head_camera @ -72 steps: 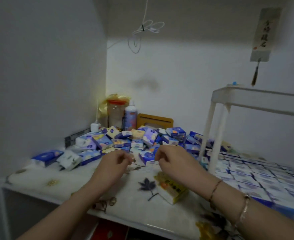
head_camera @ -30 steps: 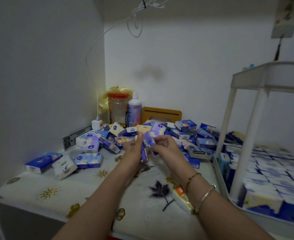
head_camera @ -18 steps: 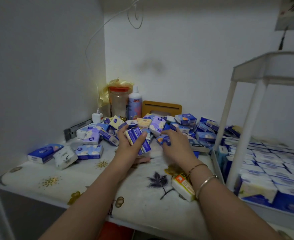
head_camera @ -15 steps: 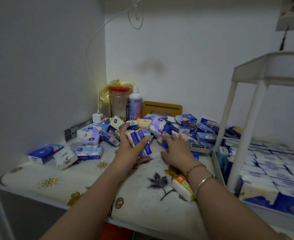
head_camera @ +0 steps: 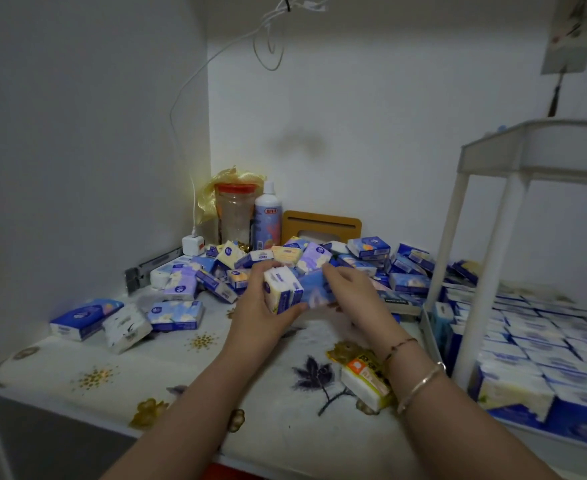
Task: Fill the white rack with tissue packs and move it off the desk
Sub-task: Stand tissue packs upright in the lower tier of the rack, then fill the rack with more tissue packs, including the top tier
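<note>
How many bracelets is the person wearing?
2, both on the right wrist: a thin dark cord bracelet nearer the hand, and a gold bangle further up the forearm. The left wrist shows none.

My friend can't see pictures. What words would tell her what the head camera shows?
Two hands, left and right, hold a bunch of tissue packs between them over a flowered desk. Behind them lies a pile of packs; at right stands a white rack, its bottom tray lined with packs.
</note>
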The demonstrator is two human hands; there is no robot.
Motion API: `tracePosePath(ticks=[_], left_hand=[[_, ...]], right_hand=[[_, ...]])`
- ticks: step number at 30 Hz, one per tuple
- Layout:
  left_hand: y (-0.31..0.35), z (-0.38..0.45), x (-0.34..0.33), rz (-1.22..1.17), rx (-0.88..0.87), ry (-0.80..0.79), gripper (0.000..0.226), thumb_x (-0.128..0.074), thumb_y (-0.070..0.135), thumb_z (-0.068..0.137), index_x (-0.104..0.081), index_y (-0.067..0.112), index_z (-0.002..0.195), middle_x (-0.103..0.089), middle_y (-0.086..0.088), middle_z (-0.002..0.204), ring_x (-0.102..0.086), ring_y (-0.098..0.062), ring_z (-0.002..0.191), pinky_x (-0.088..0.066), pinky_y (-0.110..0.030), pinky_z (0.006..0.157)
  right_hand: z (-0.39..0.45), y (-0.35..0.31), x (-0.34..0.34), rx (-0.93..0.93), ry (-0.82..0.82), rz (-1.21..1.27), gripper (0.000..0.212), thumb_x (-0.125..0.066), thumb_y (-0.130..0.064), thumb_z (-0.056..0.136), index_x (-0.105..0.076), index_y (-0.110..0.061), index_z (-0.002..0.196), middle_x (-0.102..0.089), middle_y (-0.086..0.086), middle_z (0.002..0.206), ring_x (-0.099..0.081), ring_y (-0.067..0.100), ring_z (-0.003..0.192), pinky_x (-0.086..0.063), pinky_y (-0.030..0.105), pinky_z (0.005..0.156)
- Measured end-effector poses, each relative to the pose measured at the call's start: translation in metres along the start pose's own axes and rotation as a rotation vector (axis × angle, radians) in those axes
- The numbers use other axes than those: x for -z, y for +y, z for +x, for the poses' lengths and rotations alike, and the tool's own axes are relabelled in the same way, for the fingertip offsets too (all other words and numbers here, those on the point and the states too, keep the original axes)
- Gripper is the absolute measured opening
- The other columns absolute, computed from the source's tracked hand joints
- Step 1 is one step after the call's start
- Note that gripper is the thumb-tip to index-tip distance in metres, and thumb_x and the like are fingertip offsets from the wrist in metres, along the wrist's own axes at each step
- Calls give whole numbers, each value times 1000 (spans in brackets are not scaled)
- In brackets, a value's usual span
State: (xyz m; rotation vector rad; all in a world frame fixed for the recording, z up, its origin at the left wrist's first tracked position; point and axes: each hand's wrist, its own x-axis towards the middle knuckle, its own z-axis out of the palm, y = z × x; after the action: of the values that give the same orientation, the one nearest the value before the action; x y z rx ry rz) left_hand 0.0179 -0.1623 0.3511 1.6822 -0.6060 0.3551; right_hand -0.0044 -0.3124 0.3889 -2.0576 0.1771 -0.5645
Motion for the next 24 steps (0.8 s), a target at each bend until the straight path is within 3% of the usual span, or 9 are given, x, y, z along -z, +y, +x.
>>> tracePosePath(ticks=[2, 6, 8, 10, 11, 12, 18, 22, 24], left_hand=[[3, -2, -1, 42, -25, 20, 66, -82, 21, 71, -42, 35, 122, -55, 24, 111, -56, 13, 98, -52, -15, 80], [18, 3, 3, 101, -89, 33, 58, -81, 26, 72, -45, 46, 114, -59, 25, 107, -57, 9, 99, -53, -22, 80], [33, 9, 5, 115, -147, 30, 53, -80, 26, 73, -49, 42, 113, -61, 23, 104, -58, 8, 96, -51, -19, 76], [55, 17, 9, 117, -207, 37, 50, -79, 24, 75, -49, 43, 109, -62, 23, 101, -58, 10, 94, -49, -13, 72], [67, 21, 11, 120, -237, 41, 49, -78, 23, 76, -48, 45, 109, -62, 24, 101, -58, 10, 93, -49, -13, 72], [81, 25, 13, 122, -261, 39, 50, -78, 22, 77, -48, 44, 109, -63, 23, 102, -59, 9, 94, -50, -14, 72], [160, 44, 17, 99, -425, 72, 47, -74, 12, 71, -53, 38, 104, -63, 10, 97, -61, -6, 83, -49, -29, 63], [209, 53, 1, 162, -461, 61, 55, -81, 21, 69, -52, 25, 115, -61, 6, 108, -60, -9, 97, -54, -35, 81], [232, 57, -9, 144, -446, -44, 66, -80, 21, 71, -44, 27, 125, -55, 6, 118, -56, -9, 104, -52, -31, 86]], right_hand=[[-7, -12, 1, 8, -86, 7, 58, -39, -44, 98, -59, 10, 108, -57, 31, 93, -60, 35, 78, -46, 38, 70], [-14, -48, 15, 17, -241, -135, 75, -26, -57, 96, -60, 9, 107, -62, 23, 87, -57, 16, 66, -44, 31, 66], [-16, -70, 28, 17, -304, -159, 74, -25, -62, 94, -65, 0, 101, -66, 19, 88, -58, 16, 68, -42, 29, 65], [-17, -91, 43, 96, -347, -150, 62, -39, -62, 91, -63, -8, 109, -68, 15, 100, -62, 19, 82, -48, 37, 74], [-17, -101, 50, 137, -343, -159, 57, -50, -61, 87, -59, -11, 113, -66, 11, 104, -62, 18, 86, -48, 48, 77], [-18, -111, 57, 159, -318, -185, 58, -59, -59, 82, -52, -13, 116, -63, 6, 105, -62, 15, 89, -53, 39, 89], [-31, -175, 108, 275, -212, -307, 60, -68, -40, 81, -33, -13, 121, -51, -7, 91, -51, 3, 75, -41, 19, 56], [-36, -203, 149, 283, -150, -355, 57, -68, -34, 80, -35, -13, 121, -51, -5, 89, -50, 5, 72, -39, 20, 55], [-33, -213, 175, 270, -97, -345, 52, -67, -35, 81, -38, -15, 119, -51, -3, 90, -49, 7, 74, -40, 20, 58]])
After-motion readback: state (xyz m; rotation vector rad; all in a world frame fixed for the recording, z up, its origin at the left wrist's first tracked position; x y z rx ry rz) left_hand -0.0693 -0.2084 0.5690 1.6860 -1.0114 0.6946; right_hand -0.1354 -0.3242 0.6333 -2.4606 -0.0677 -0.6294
